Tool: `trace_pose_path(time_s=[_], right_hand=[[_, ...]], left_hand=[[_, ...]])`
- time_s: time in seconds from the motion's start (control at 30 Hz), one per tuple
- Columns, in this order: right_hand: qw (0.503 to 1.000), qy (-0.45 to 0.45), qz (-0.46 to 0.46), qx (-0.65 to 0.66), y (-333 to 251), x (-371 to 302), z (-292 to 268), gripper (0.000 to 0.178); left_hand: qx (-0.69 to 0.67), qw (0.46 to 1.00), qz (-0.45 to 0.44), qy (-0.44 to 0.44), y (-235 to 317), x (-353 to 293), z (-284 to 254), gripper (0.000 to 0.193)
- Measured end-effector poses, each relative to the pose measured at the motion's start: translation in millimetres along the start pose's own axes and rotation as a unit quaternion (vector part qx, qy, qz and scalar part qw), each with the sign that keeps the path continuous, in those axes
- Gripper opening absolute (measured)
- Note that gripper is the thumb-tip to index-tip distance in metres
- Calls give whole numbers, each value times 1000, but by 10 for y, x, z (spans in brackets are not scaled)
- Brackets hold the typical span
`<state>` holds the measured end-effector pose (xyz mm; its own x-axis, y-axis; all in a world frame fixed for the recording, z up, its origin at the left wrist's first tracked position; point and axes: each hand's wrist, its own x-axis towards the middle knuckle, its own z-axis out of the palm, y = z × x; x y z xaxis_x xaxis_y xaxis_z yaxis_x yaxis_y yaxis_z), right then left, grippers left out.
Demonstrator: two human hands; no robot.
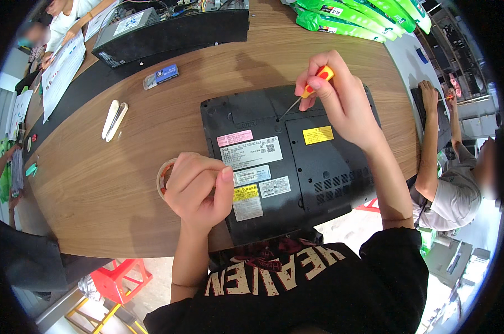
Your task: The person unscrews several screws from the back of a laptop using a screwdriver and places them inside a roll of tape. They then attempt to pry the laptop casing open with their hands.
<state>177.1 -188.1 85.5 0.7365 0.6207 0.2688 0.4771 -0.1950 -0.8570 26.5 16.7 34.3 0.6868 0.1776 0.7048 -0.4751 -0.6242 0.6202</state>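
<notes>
A black laptop (252, 119) lies upside down on the wooden table, its underside covered with several labels and a vent grille. My right hand (338, 94) grips a screwdriver (325, 73) with a yellow and red handle. The screwdriver is tilted, and its tip meets the laptop's underside near a screw hole in the upper middle. Over the laptop's left edge my left hand (199, 186) is curled closed; whether anything is inside its fingers is hidden. Partly behind that hand stands a small round clear container (164, 177), its contents mostly covered.
A white-handled folded tool (115, 120) and a small blue box (162, 76) lie to the left. An opened computer case (174, 33) stands at the back, green paper packs (346, 19) at the back right. Other people work at both sides; a red stool (120, 278) is below left.
</notes>
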Motion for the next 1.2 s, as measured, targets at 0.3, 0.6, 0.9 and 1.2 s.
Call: trace_pose_path(time_s=[0.3, 0.6, 0.9, 1.2], right_hand=[[997, 6, -43, -69, -102, -75, 124, 11], [987, 42, -52, -145, -173, -106, 254, 17], [971, 72, -99, -203, -144, 9, 244, 17], [997, -29, -56, -54, -160, -7, 119, 14]], left_hand=[[30, 999, -15, 19, -12, -7, 11, 28], [29, 999, -19, 26, -9, -28, 2, 27], [28, 999, -20, 28, -16, -18, -19, 28], [19, 1000, 4, 23, 43, -13, -14, 27]])
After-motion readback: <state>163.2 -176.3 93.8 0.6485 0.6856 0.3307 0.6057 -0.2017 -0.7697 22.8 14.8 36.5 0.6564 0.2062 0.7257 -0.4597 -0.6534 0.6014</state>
